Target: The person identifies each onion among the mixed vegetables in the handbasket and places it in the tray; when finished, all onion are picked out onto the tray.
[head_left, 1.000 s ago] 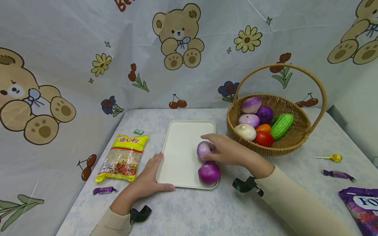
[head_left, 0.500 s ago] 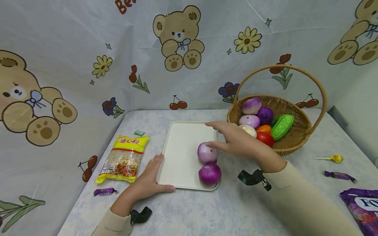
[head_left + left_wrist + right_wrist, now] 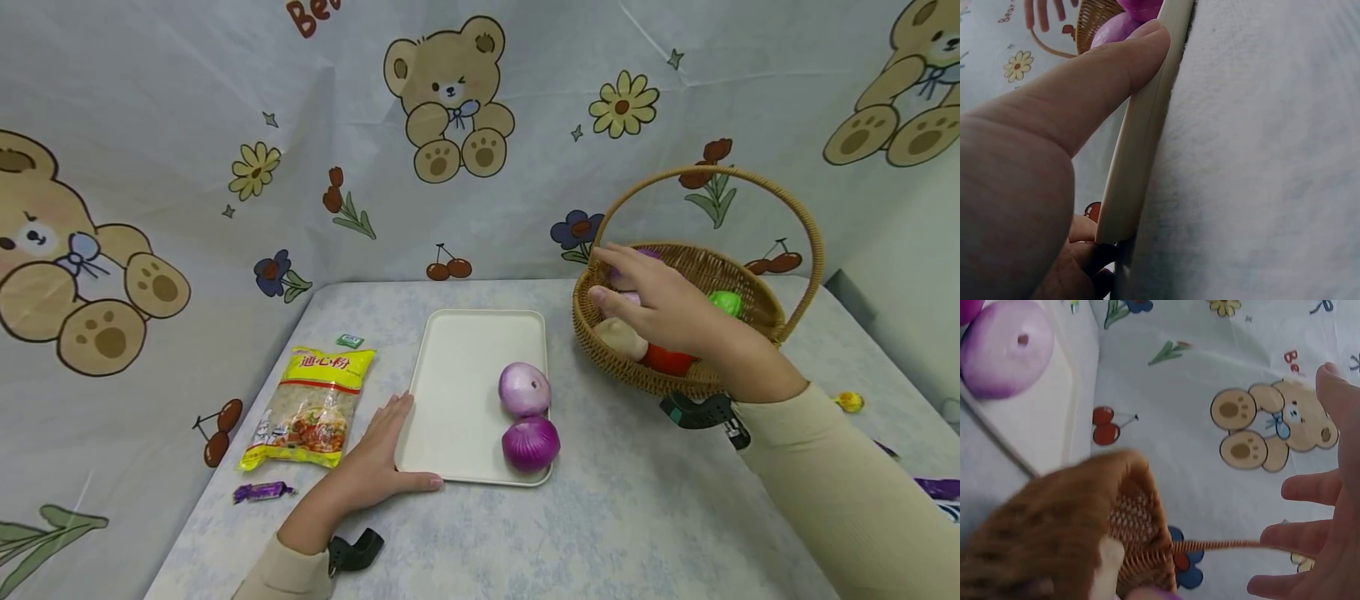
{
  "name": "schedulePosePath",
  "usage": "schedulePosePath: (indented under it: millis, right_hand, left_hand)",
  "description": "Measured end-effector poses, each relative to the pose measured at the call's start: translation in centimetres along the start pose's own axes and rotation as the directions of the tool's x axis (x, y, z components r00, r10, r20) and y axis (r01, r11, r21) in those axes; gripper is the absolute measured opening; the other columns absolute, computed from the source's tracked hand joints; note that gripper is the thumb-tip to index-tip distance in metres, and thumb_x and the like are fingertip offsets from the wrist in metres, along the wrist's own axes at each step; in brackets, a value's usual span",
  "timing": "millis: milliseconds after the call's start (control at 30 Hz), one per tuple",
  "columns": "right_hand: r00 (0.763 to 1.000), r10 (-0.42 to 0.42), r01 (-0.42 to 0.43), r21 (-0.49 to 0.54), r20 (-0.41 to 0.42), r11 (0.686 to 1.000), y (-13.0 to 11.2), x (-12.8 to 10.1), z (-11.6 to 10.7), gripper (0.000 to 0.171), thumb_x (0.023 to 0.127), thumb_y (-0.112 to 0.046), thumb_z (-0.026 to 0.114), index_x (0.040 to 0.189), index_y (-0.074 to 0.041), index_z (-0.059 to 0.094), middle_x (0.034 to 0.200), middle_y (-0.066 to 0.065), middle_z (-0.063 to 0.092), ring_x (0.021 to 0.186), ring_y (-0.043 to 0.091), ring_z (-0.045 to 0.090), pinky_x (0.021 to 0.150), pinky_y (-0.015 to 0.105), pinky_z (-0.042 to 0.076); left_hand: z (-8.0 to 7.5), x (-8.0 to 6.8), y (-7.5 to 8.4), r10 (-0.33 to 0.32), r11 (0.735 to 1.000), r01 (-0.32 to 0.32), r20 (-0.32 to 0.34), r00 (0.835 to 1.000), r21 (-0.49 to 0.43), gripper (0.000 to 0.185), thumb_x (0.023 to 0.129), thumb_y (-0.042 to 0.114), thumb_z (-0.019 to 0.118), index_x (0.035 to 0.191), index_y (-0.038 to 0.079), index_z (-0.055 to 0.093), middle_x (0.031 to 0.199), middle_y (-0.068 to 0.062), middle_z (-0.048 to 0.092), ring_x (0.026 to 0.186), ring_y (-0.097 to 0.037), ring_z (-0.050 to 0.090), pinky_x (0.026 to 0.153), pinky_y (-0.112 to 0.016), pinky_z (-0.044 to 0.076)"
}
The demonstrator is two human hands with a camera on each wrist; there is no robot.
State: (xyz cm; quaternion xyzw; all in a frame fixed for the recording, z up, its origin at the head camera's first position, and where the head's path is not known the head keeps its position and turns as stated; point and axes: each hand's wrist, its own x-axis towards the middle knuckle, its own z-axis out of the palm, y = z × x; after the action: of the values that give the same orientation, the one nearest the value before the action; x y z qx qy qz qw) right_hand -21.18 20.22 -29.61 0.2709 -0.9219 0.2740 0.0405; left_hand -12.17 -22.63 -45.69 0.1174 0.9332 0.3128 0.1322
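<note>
Looking down from the head view, the right hand (image 3: 660, 312) hovers over the wicker basket (image 3: 757, 312) with fingers spread and loose, holding nothing; it hides most of the vegetables, though a pale onion (image 3: 621, 337), a red tomato (image 3: 666, 360) and a bit of green gourd (image 3: 726, 302) peek out beneath it. Those pieces look like smooth, rounded plastic, probably light and hard, so I'd judge them slippery at the sides and best cupped from above with fingers wrapped around the widest part. The left hand (image 3: 378, 467) lies flat on the table, thumb along the near rim of the cream tray (image 3: 472, 350), steadying it. On the tray sit a pale purple onion (image 3: 524, 389) and a darker purple onion (image 3: 531, 443), touching each other. A yellow pasta packet (image 3: 313, 406) lies just left of the tray.

From the left wrist, the thumb (image 3: 1104, 81) presses straight against the tray's edge (image 3: 1141, 137); the rim looks thin and stiff.

From the right wrist, the fingers (image 3: 1310, 537) are outstretched and relaxed above the basket's woven wall (image 3: 1085, 519), gripping nothing, with the pale purple onion (image 3: 1007, 356) well apart on the tray.
</note>
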Motion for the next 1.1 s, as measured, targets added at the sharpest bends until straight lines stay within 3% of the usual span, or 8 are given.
schedulePosePath:
  millis: [467,700,833,1100]
  right_hand:
    - [0.989,0.132,-0.130,-0.033,0.072,0.991,2.7,-1.1,-1.6,0.078,0.110,-0.047,0.053,0.168,-0.006,0.022,0.170,0.023,0.023,0.154,0.047,0.020,0.120,0.067,0.017]
    - [0.994,0.093,-0.093,-0.001,0.064,0.996,3.5,-1.4,-0.7,0.073,0.109,-0.039,0.057,0.165,-0.001,0.028,0.166,0.026,0.029,0.152,0.048,0.023,0.118,0.069,0.021]
    - [0.991,0.102,-0.105,0.032,0.092,0.994,3.9,-1.8,0.2,0.068,0.110,-0.040,0.057,0.164,-0.006,0.033,0.164,0.022,0.035,0.151,0.046,0.026,0.117,0.070,0.023]
    - [0.980,0.122,-0.121,-0.015,0.155,0.992,4.6,-2.4,1.5,0.071,0.110,-0.045,0.053,0.165,-0.005,0.032,0.163,0.026,0.035,0.150,0.048,0.030,0.117,0.069,0.024]
  left_hand:
    - [0.0,-0.1,-0.3,0.004,1.000,-0.004,-0.001,1.000,-0.001,0.140,0.071,0.073,0.086,0.170,0.008,0.011,0.175,-0.014,0.006,0.159,-0.035,-0.001,0.123,-0.060,0.008]
    - [0.0,0.0,-0.3,0.013,1.000,-0.013,0.001,1.000,-0.008,0.140,0.072,0.073,0.086,0.170,0.008,0.010,0.175,-0.014,0.006,0.159,-0.034,-0.001,0.124,-0.059,0.007]
    - [0.0,0.0,-0.3,0.016,1.000,-0.016,0.000,1.000,-0.005,0.140,0.072,0.074,0.085,0.170,0.008,0.010,0.175,-0.014,0.006,0.159,-0.034,-0.001,0.124,-0.058,0.007]
    - [-0.1,0.1,-0.2,0.010,1.000,-0.010,0.005,1.000,-0.005,0.140,0.072,0.073,0.086,0.170,0.007,0.010,0.175,-0.014,0.007,0.159,-0.035,0.000,0.123,-0.061,0.009]
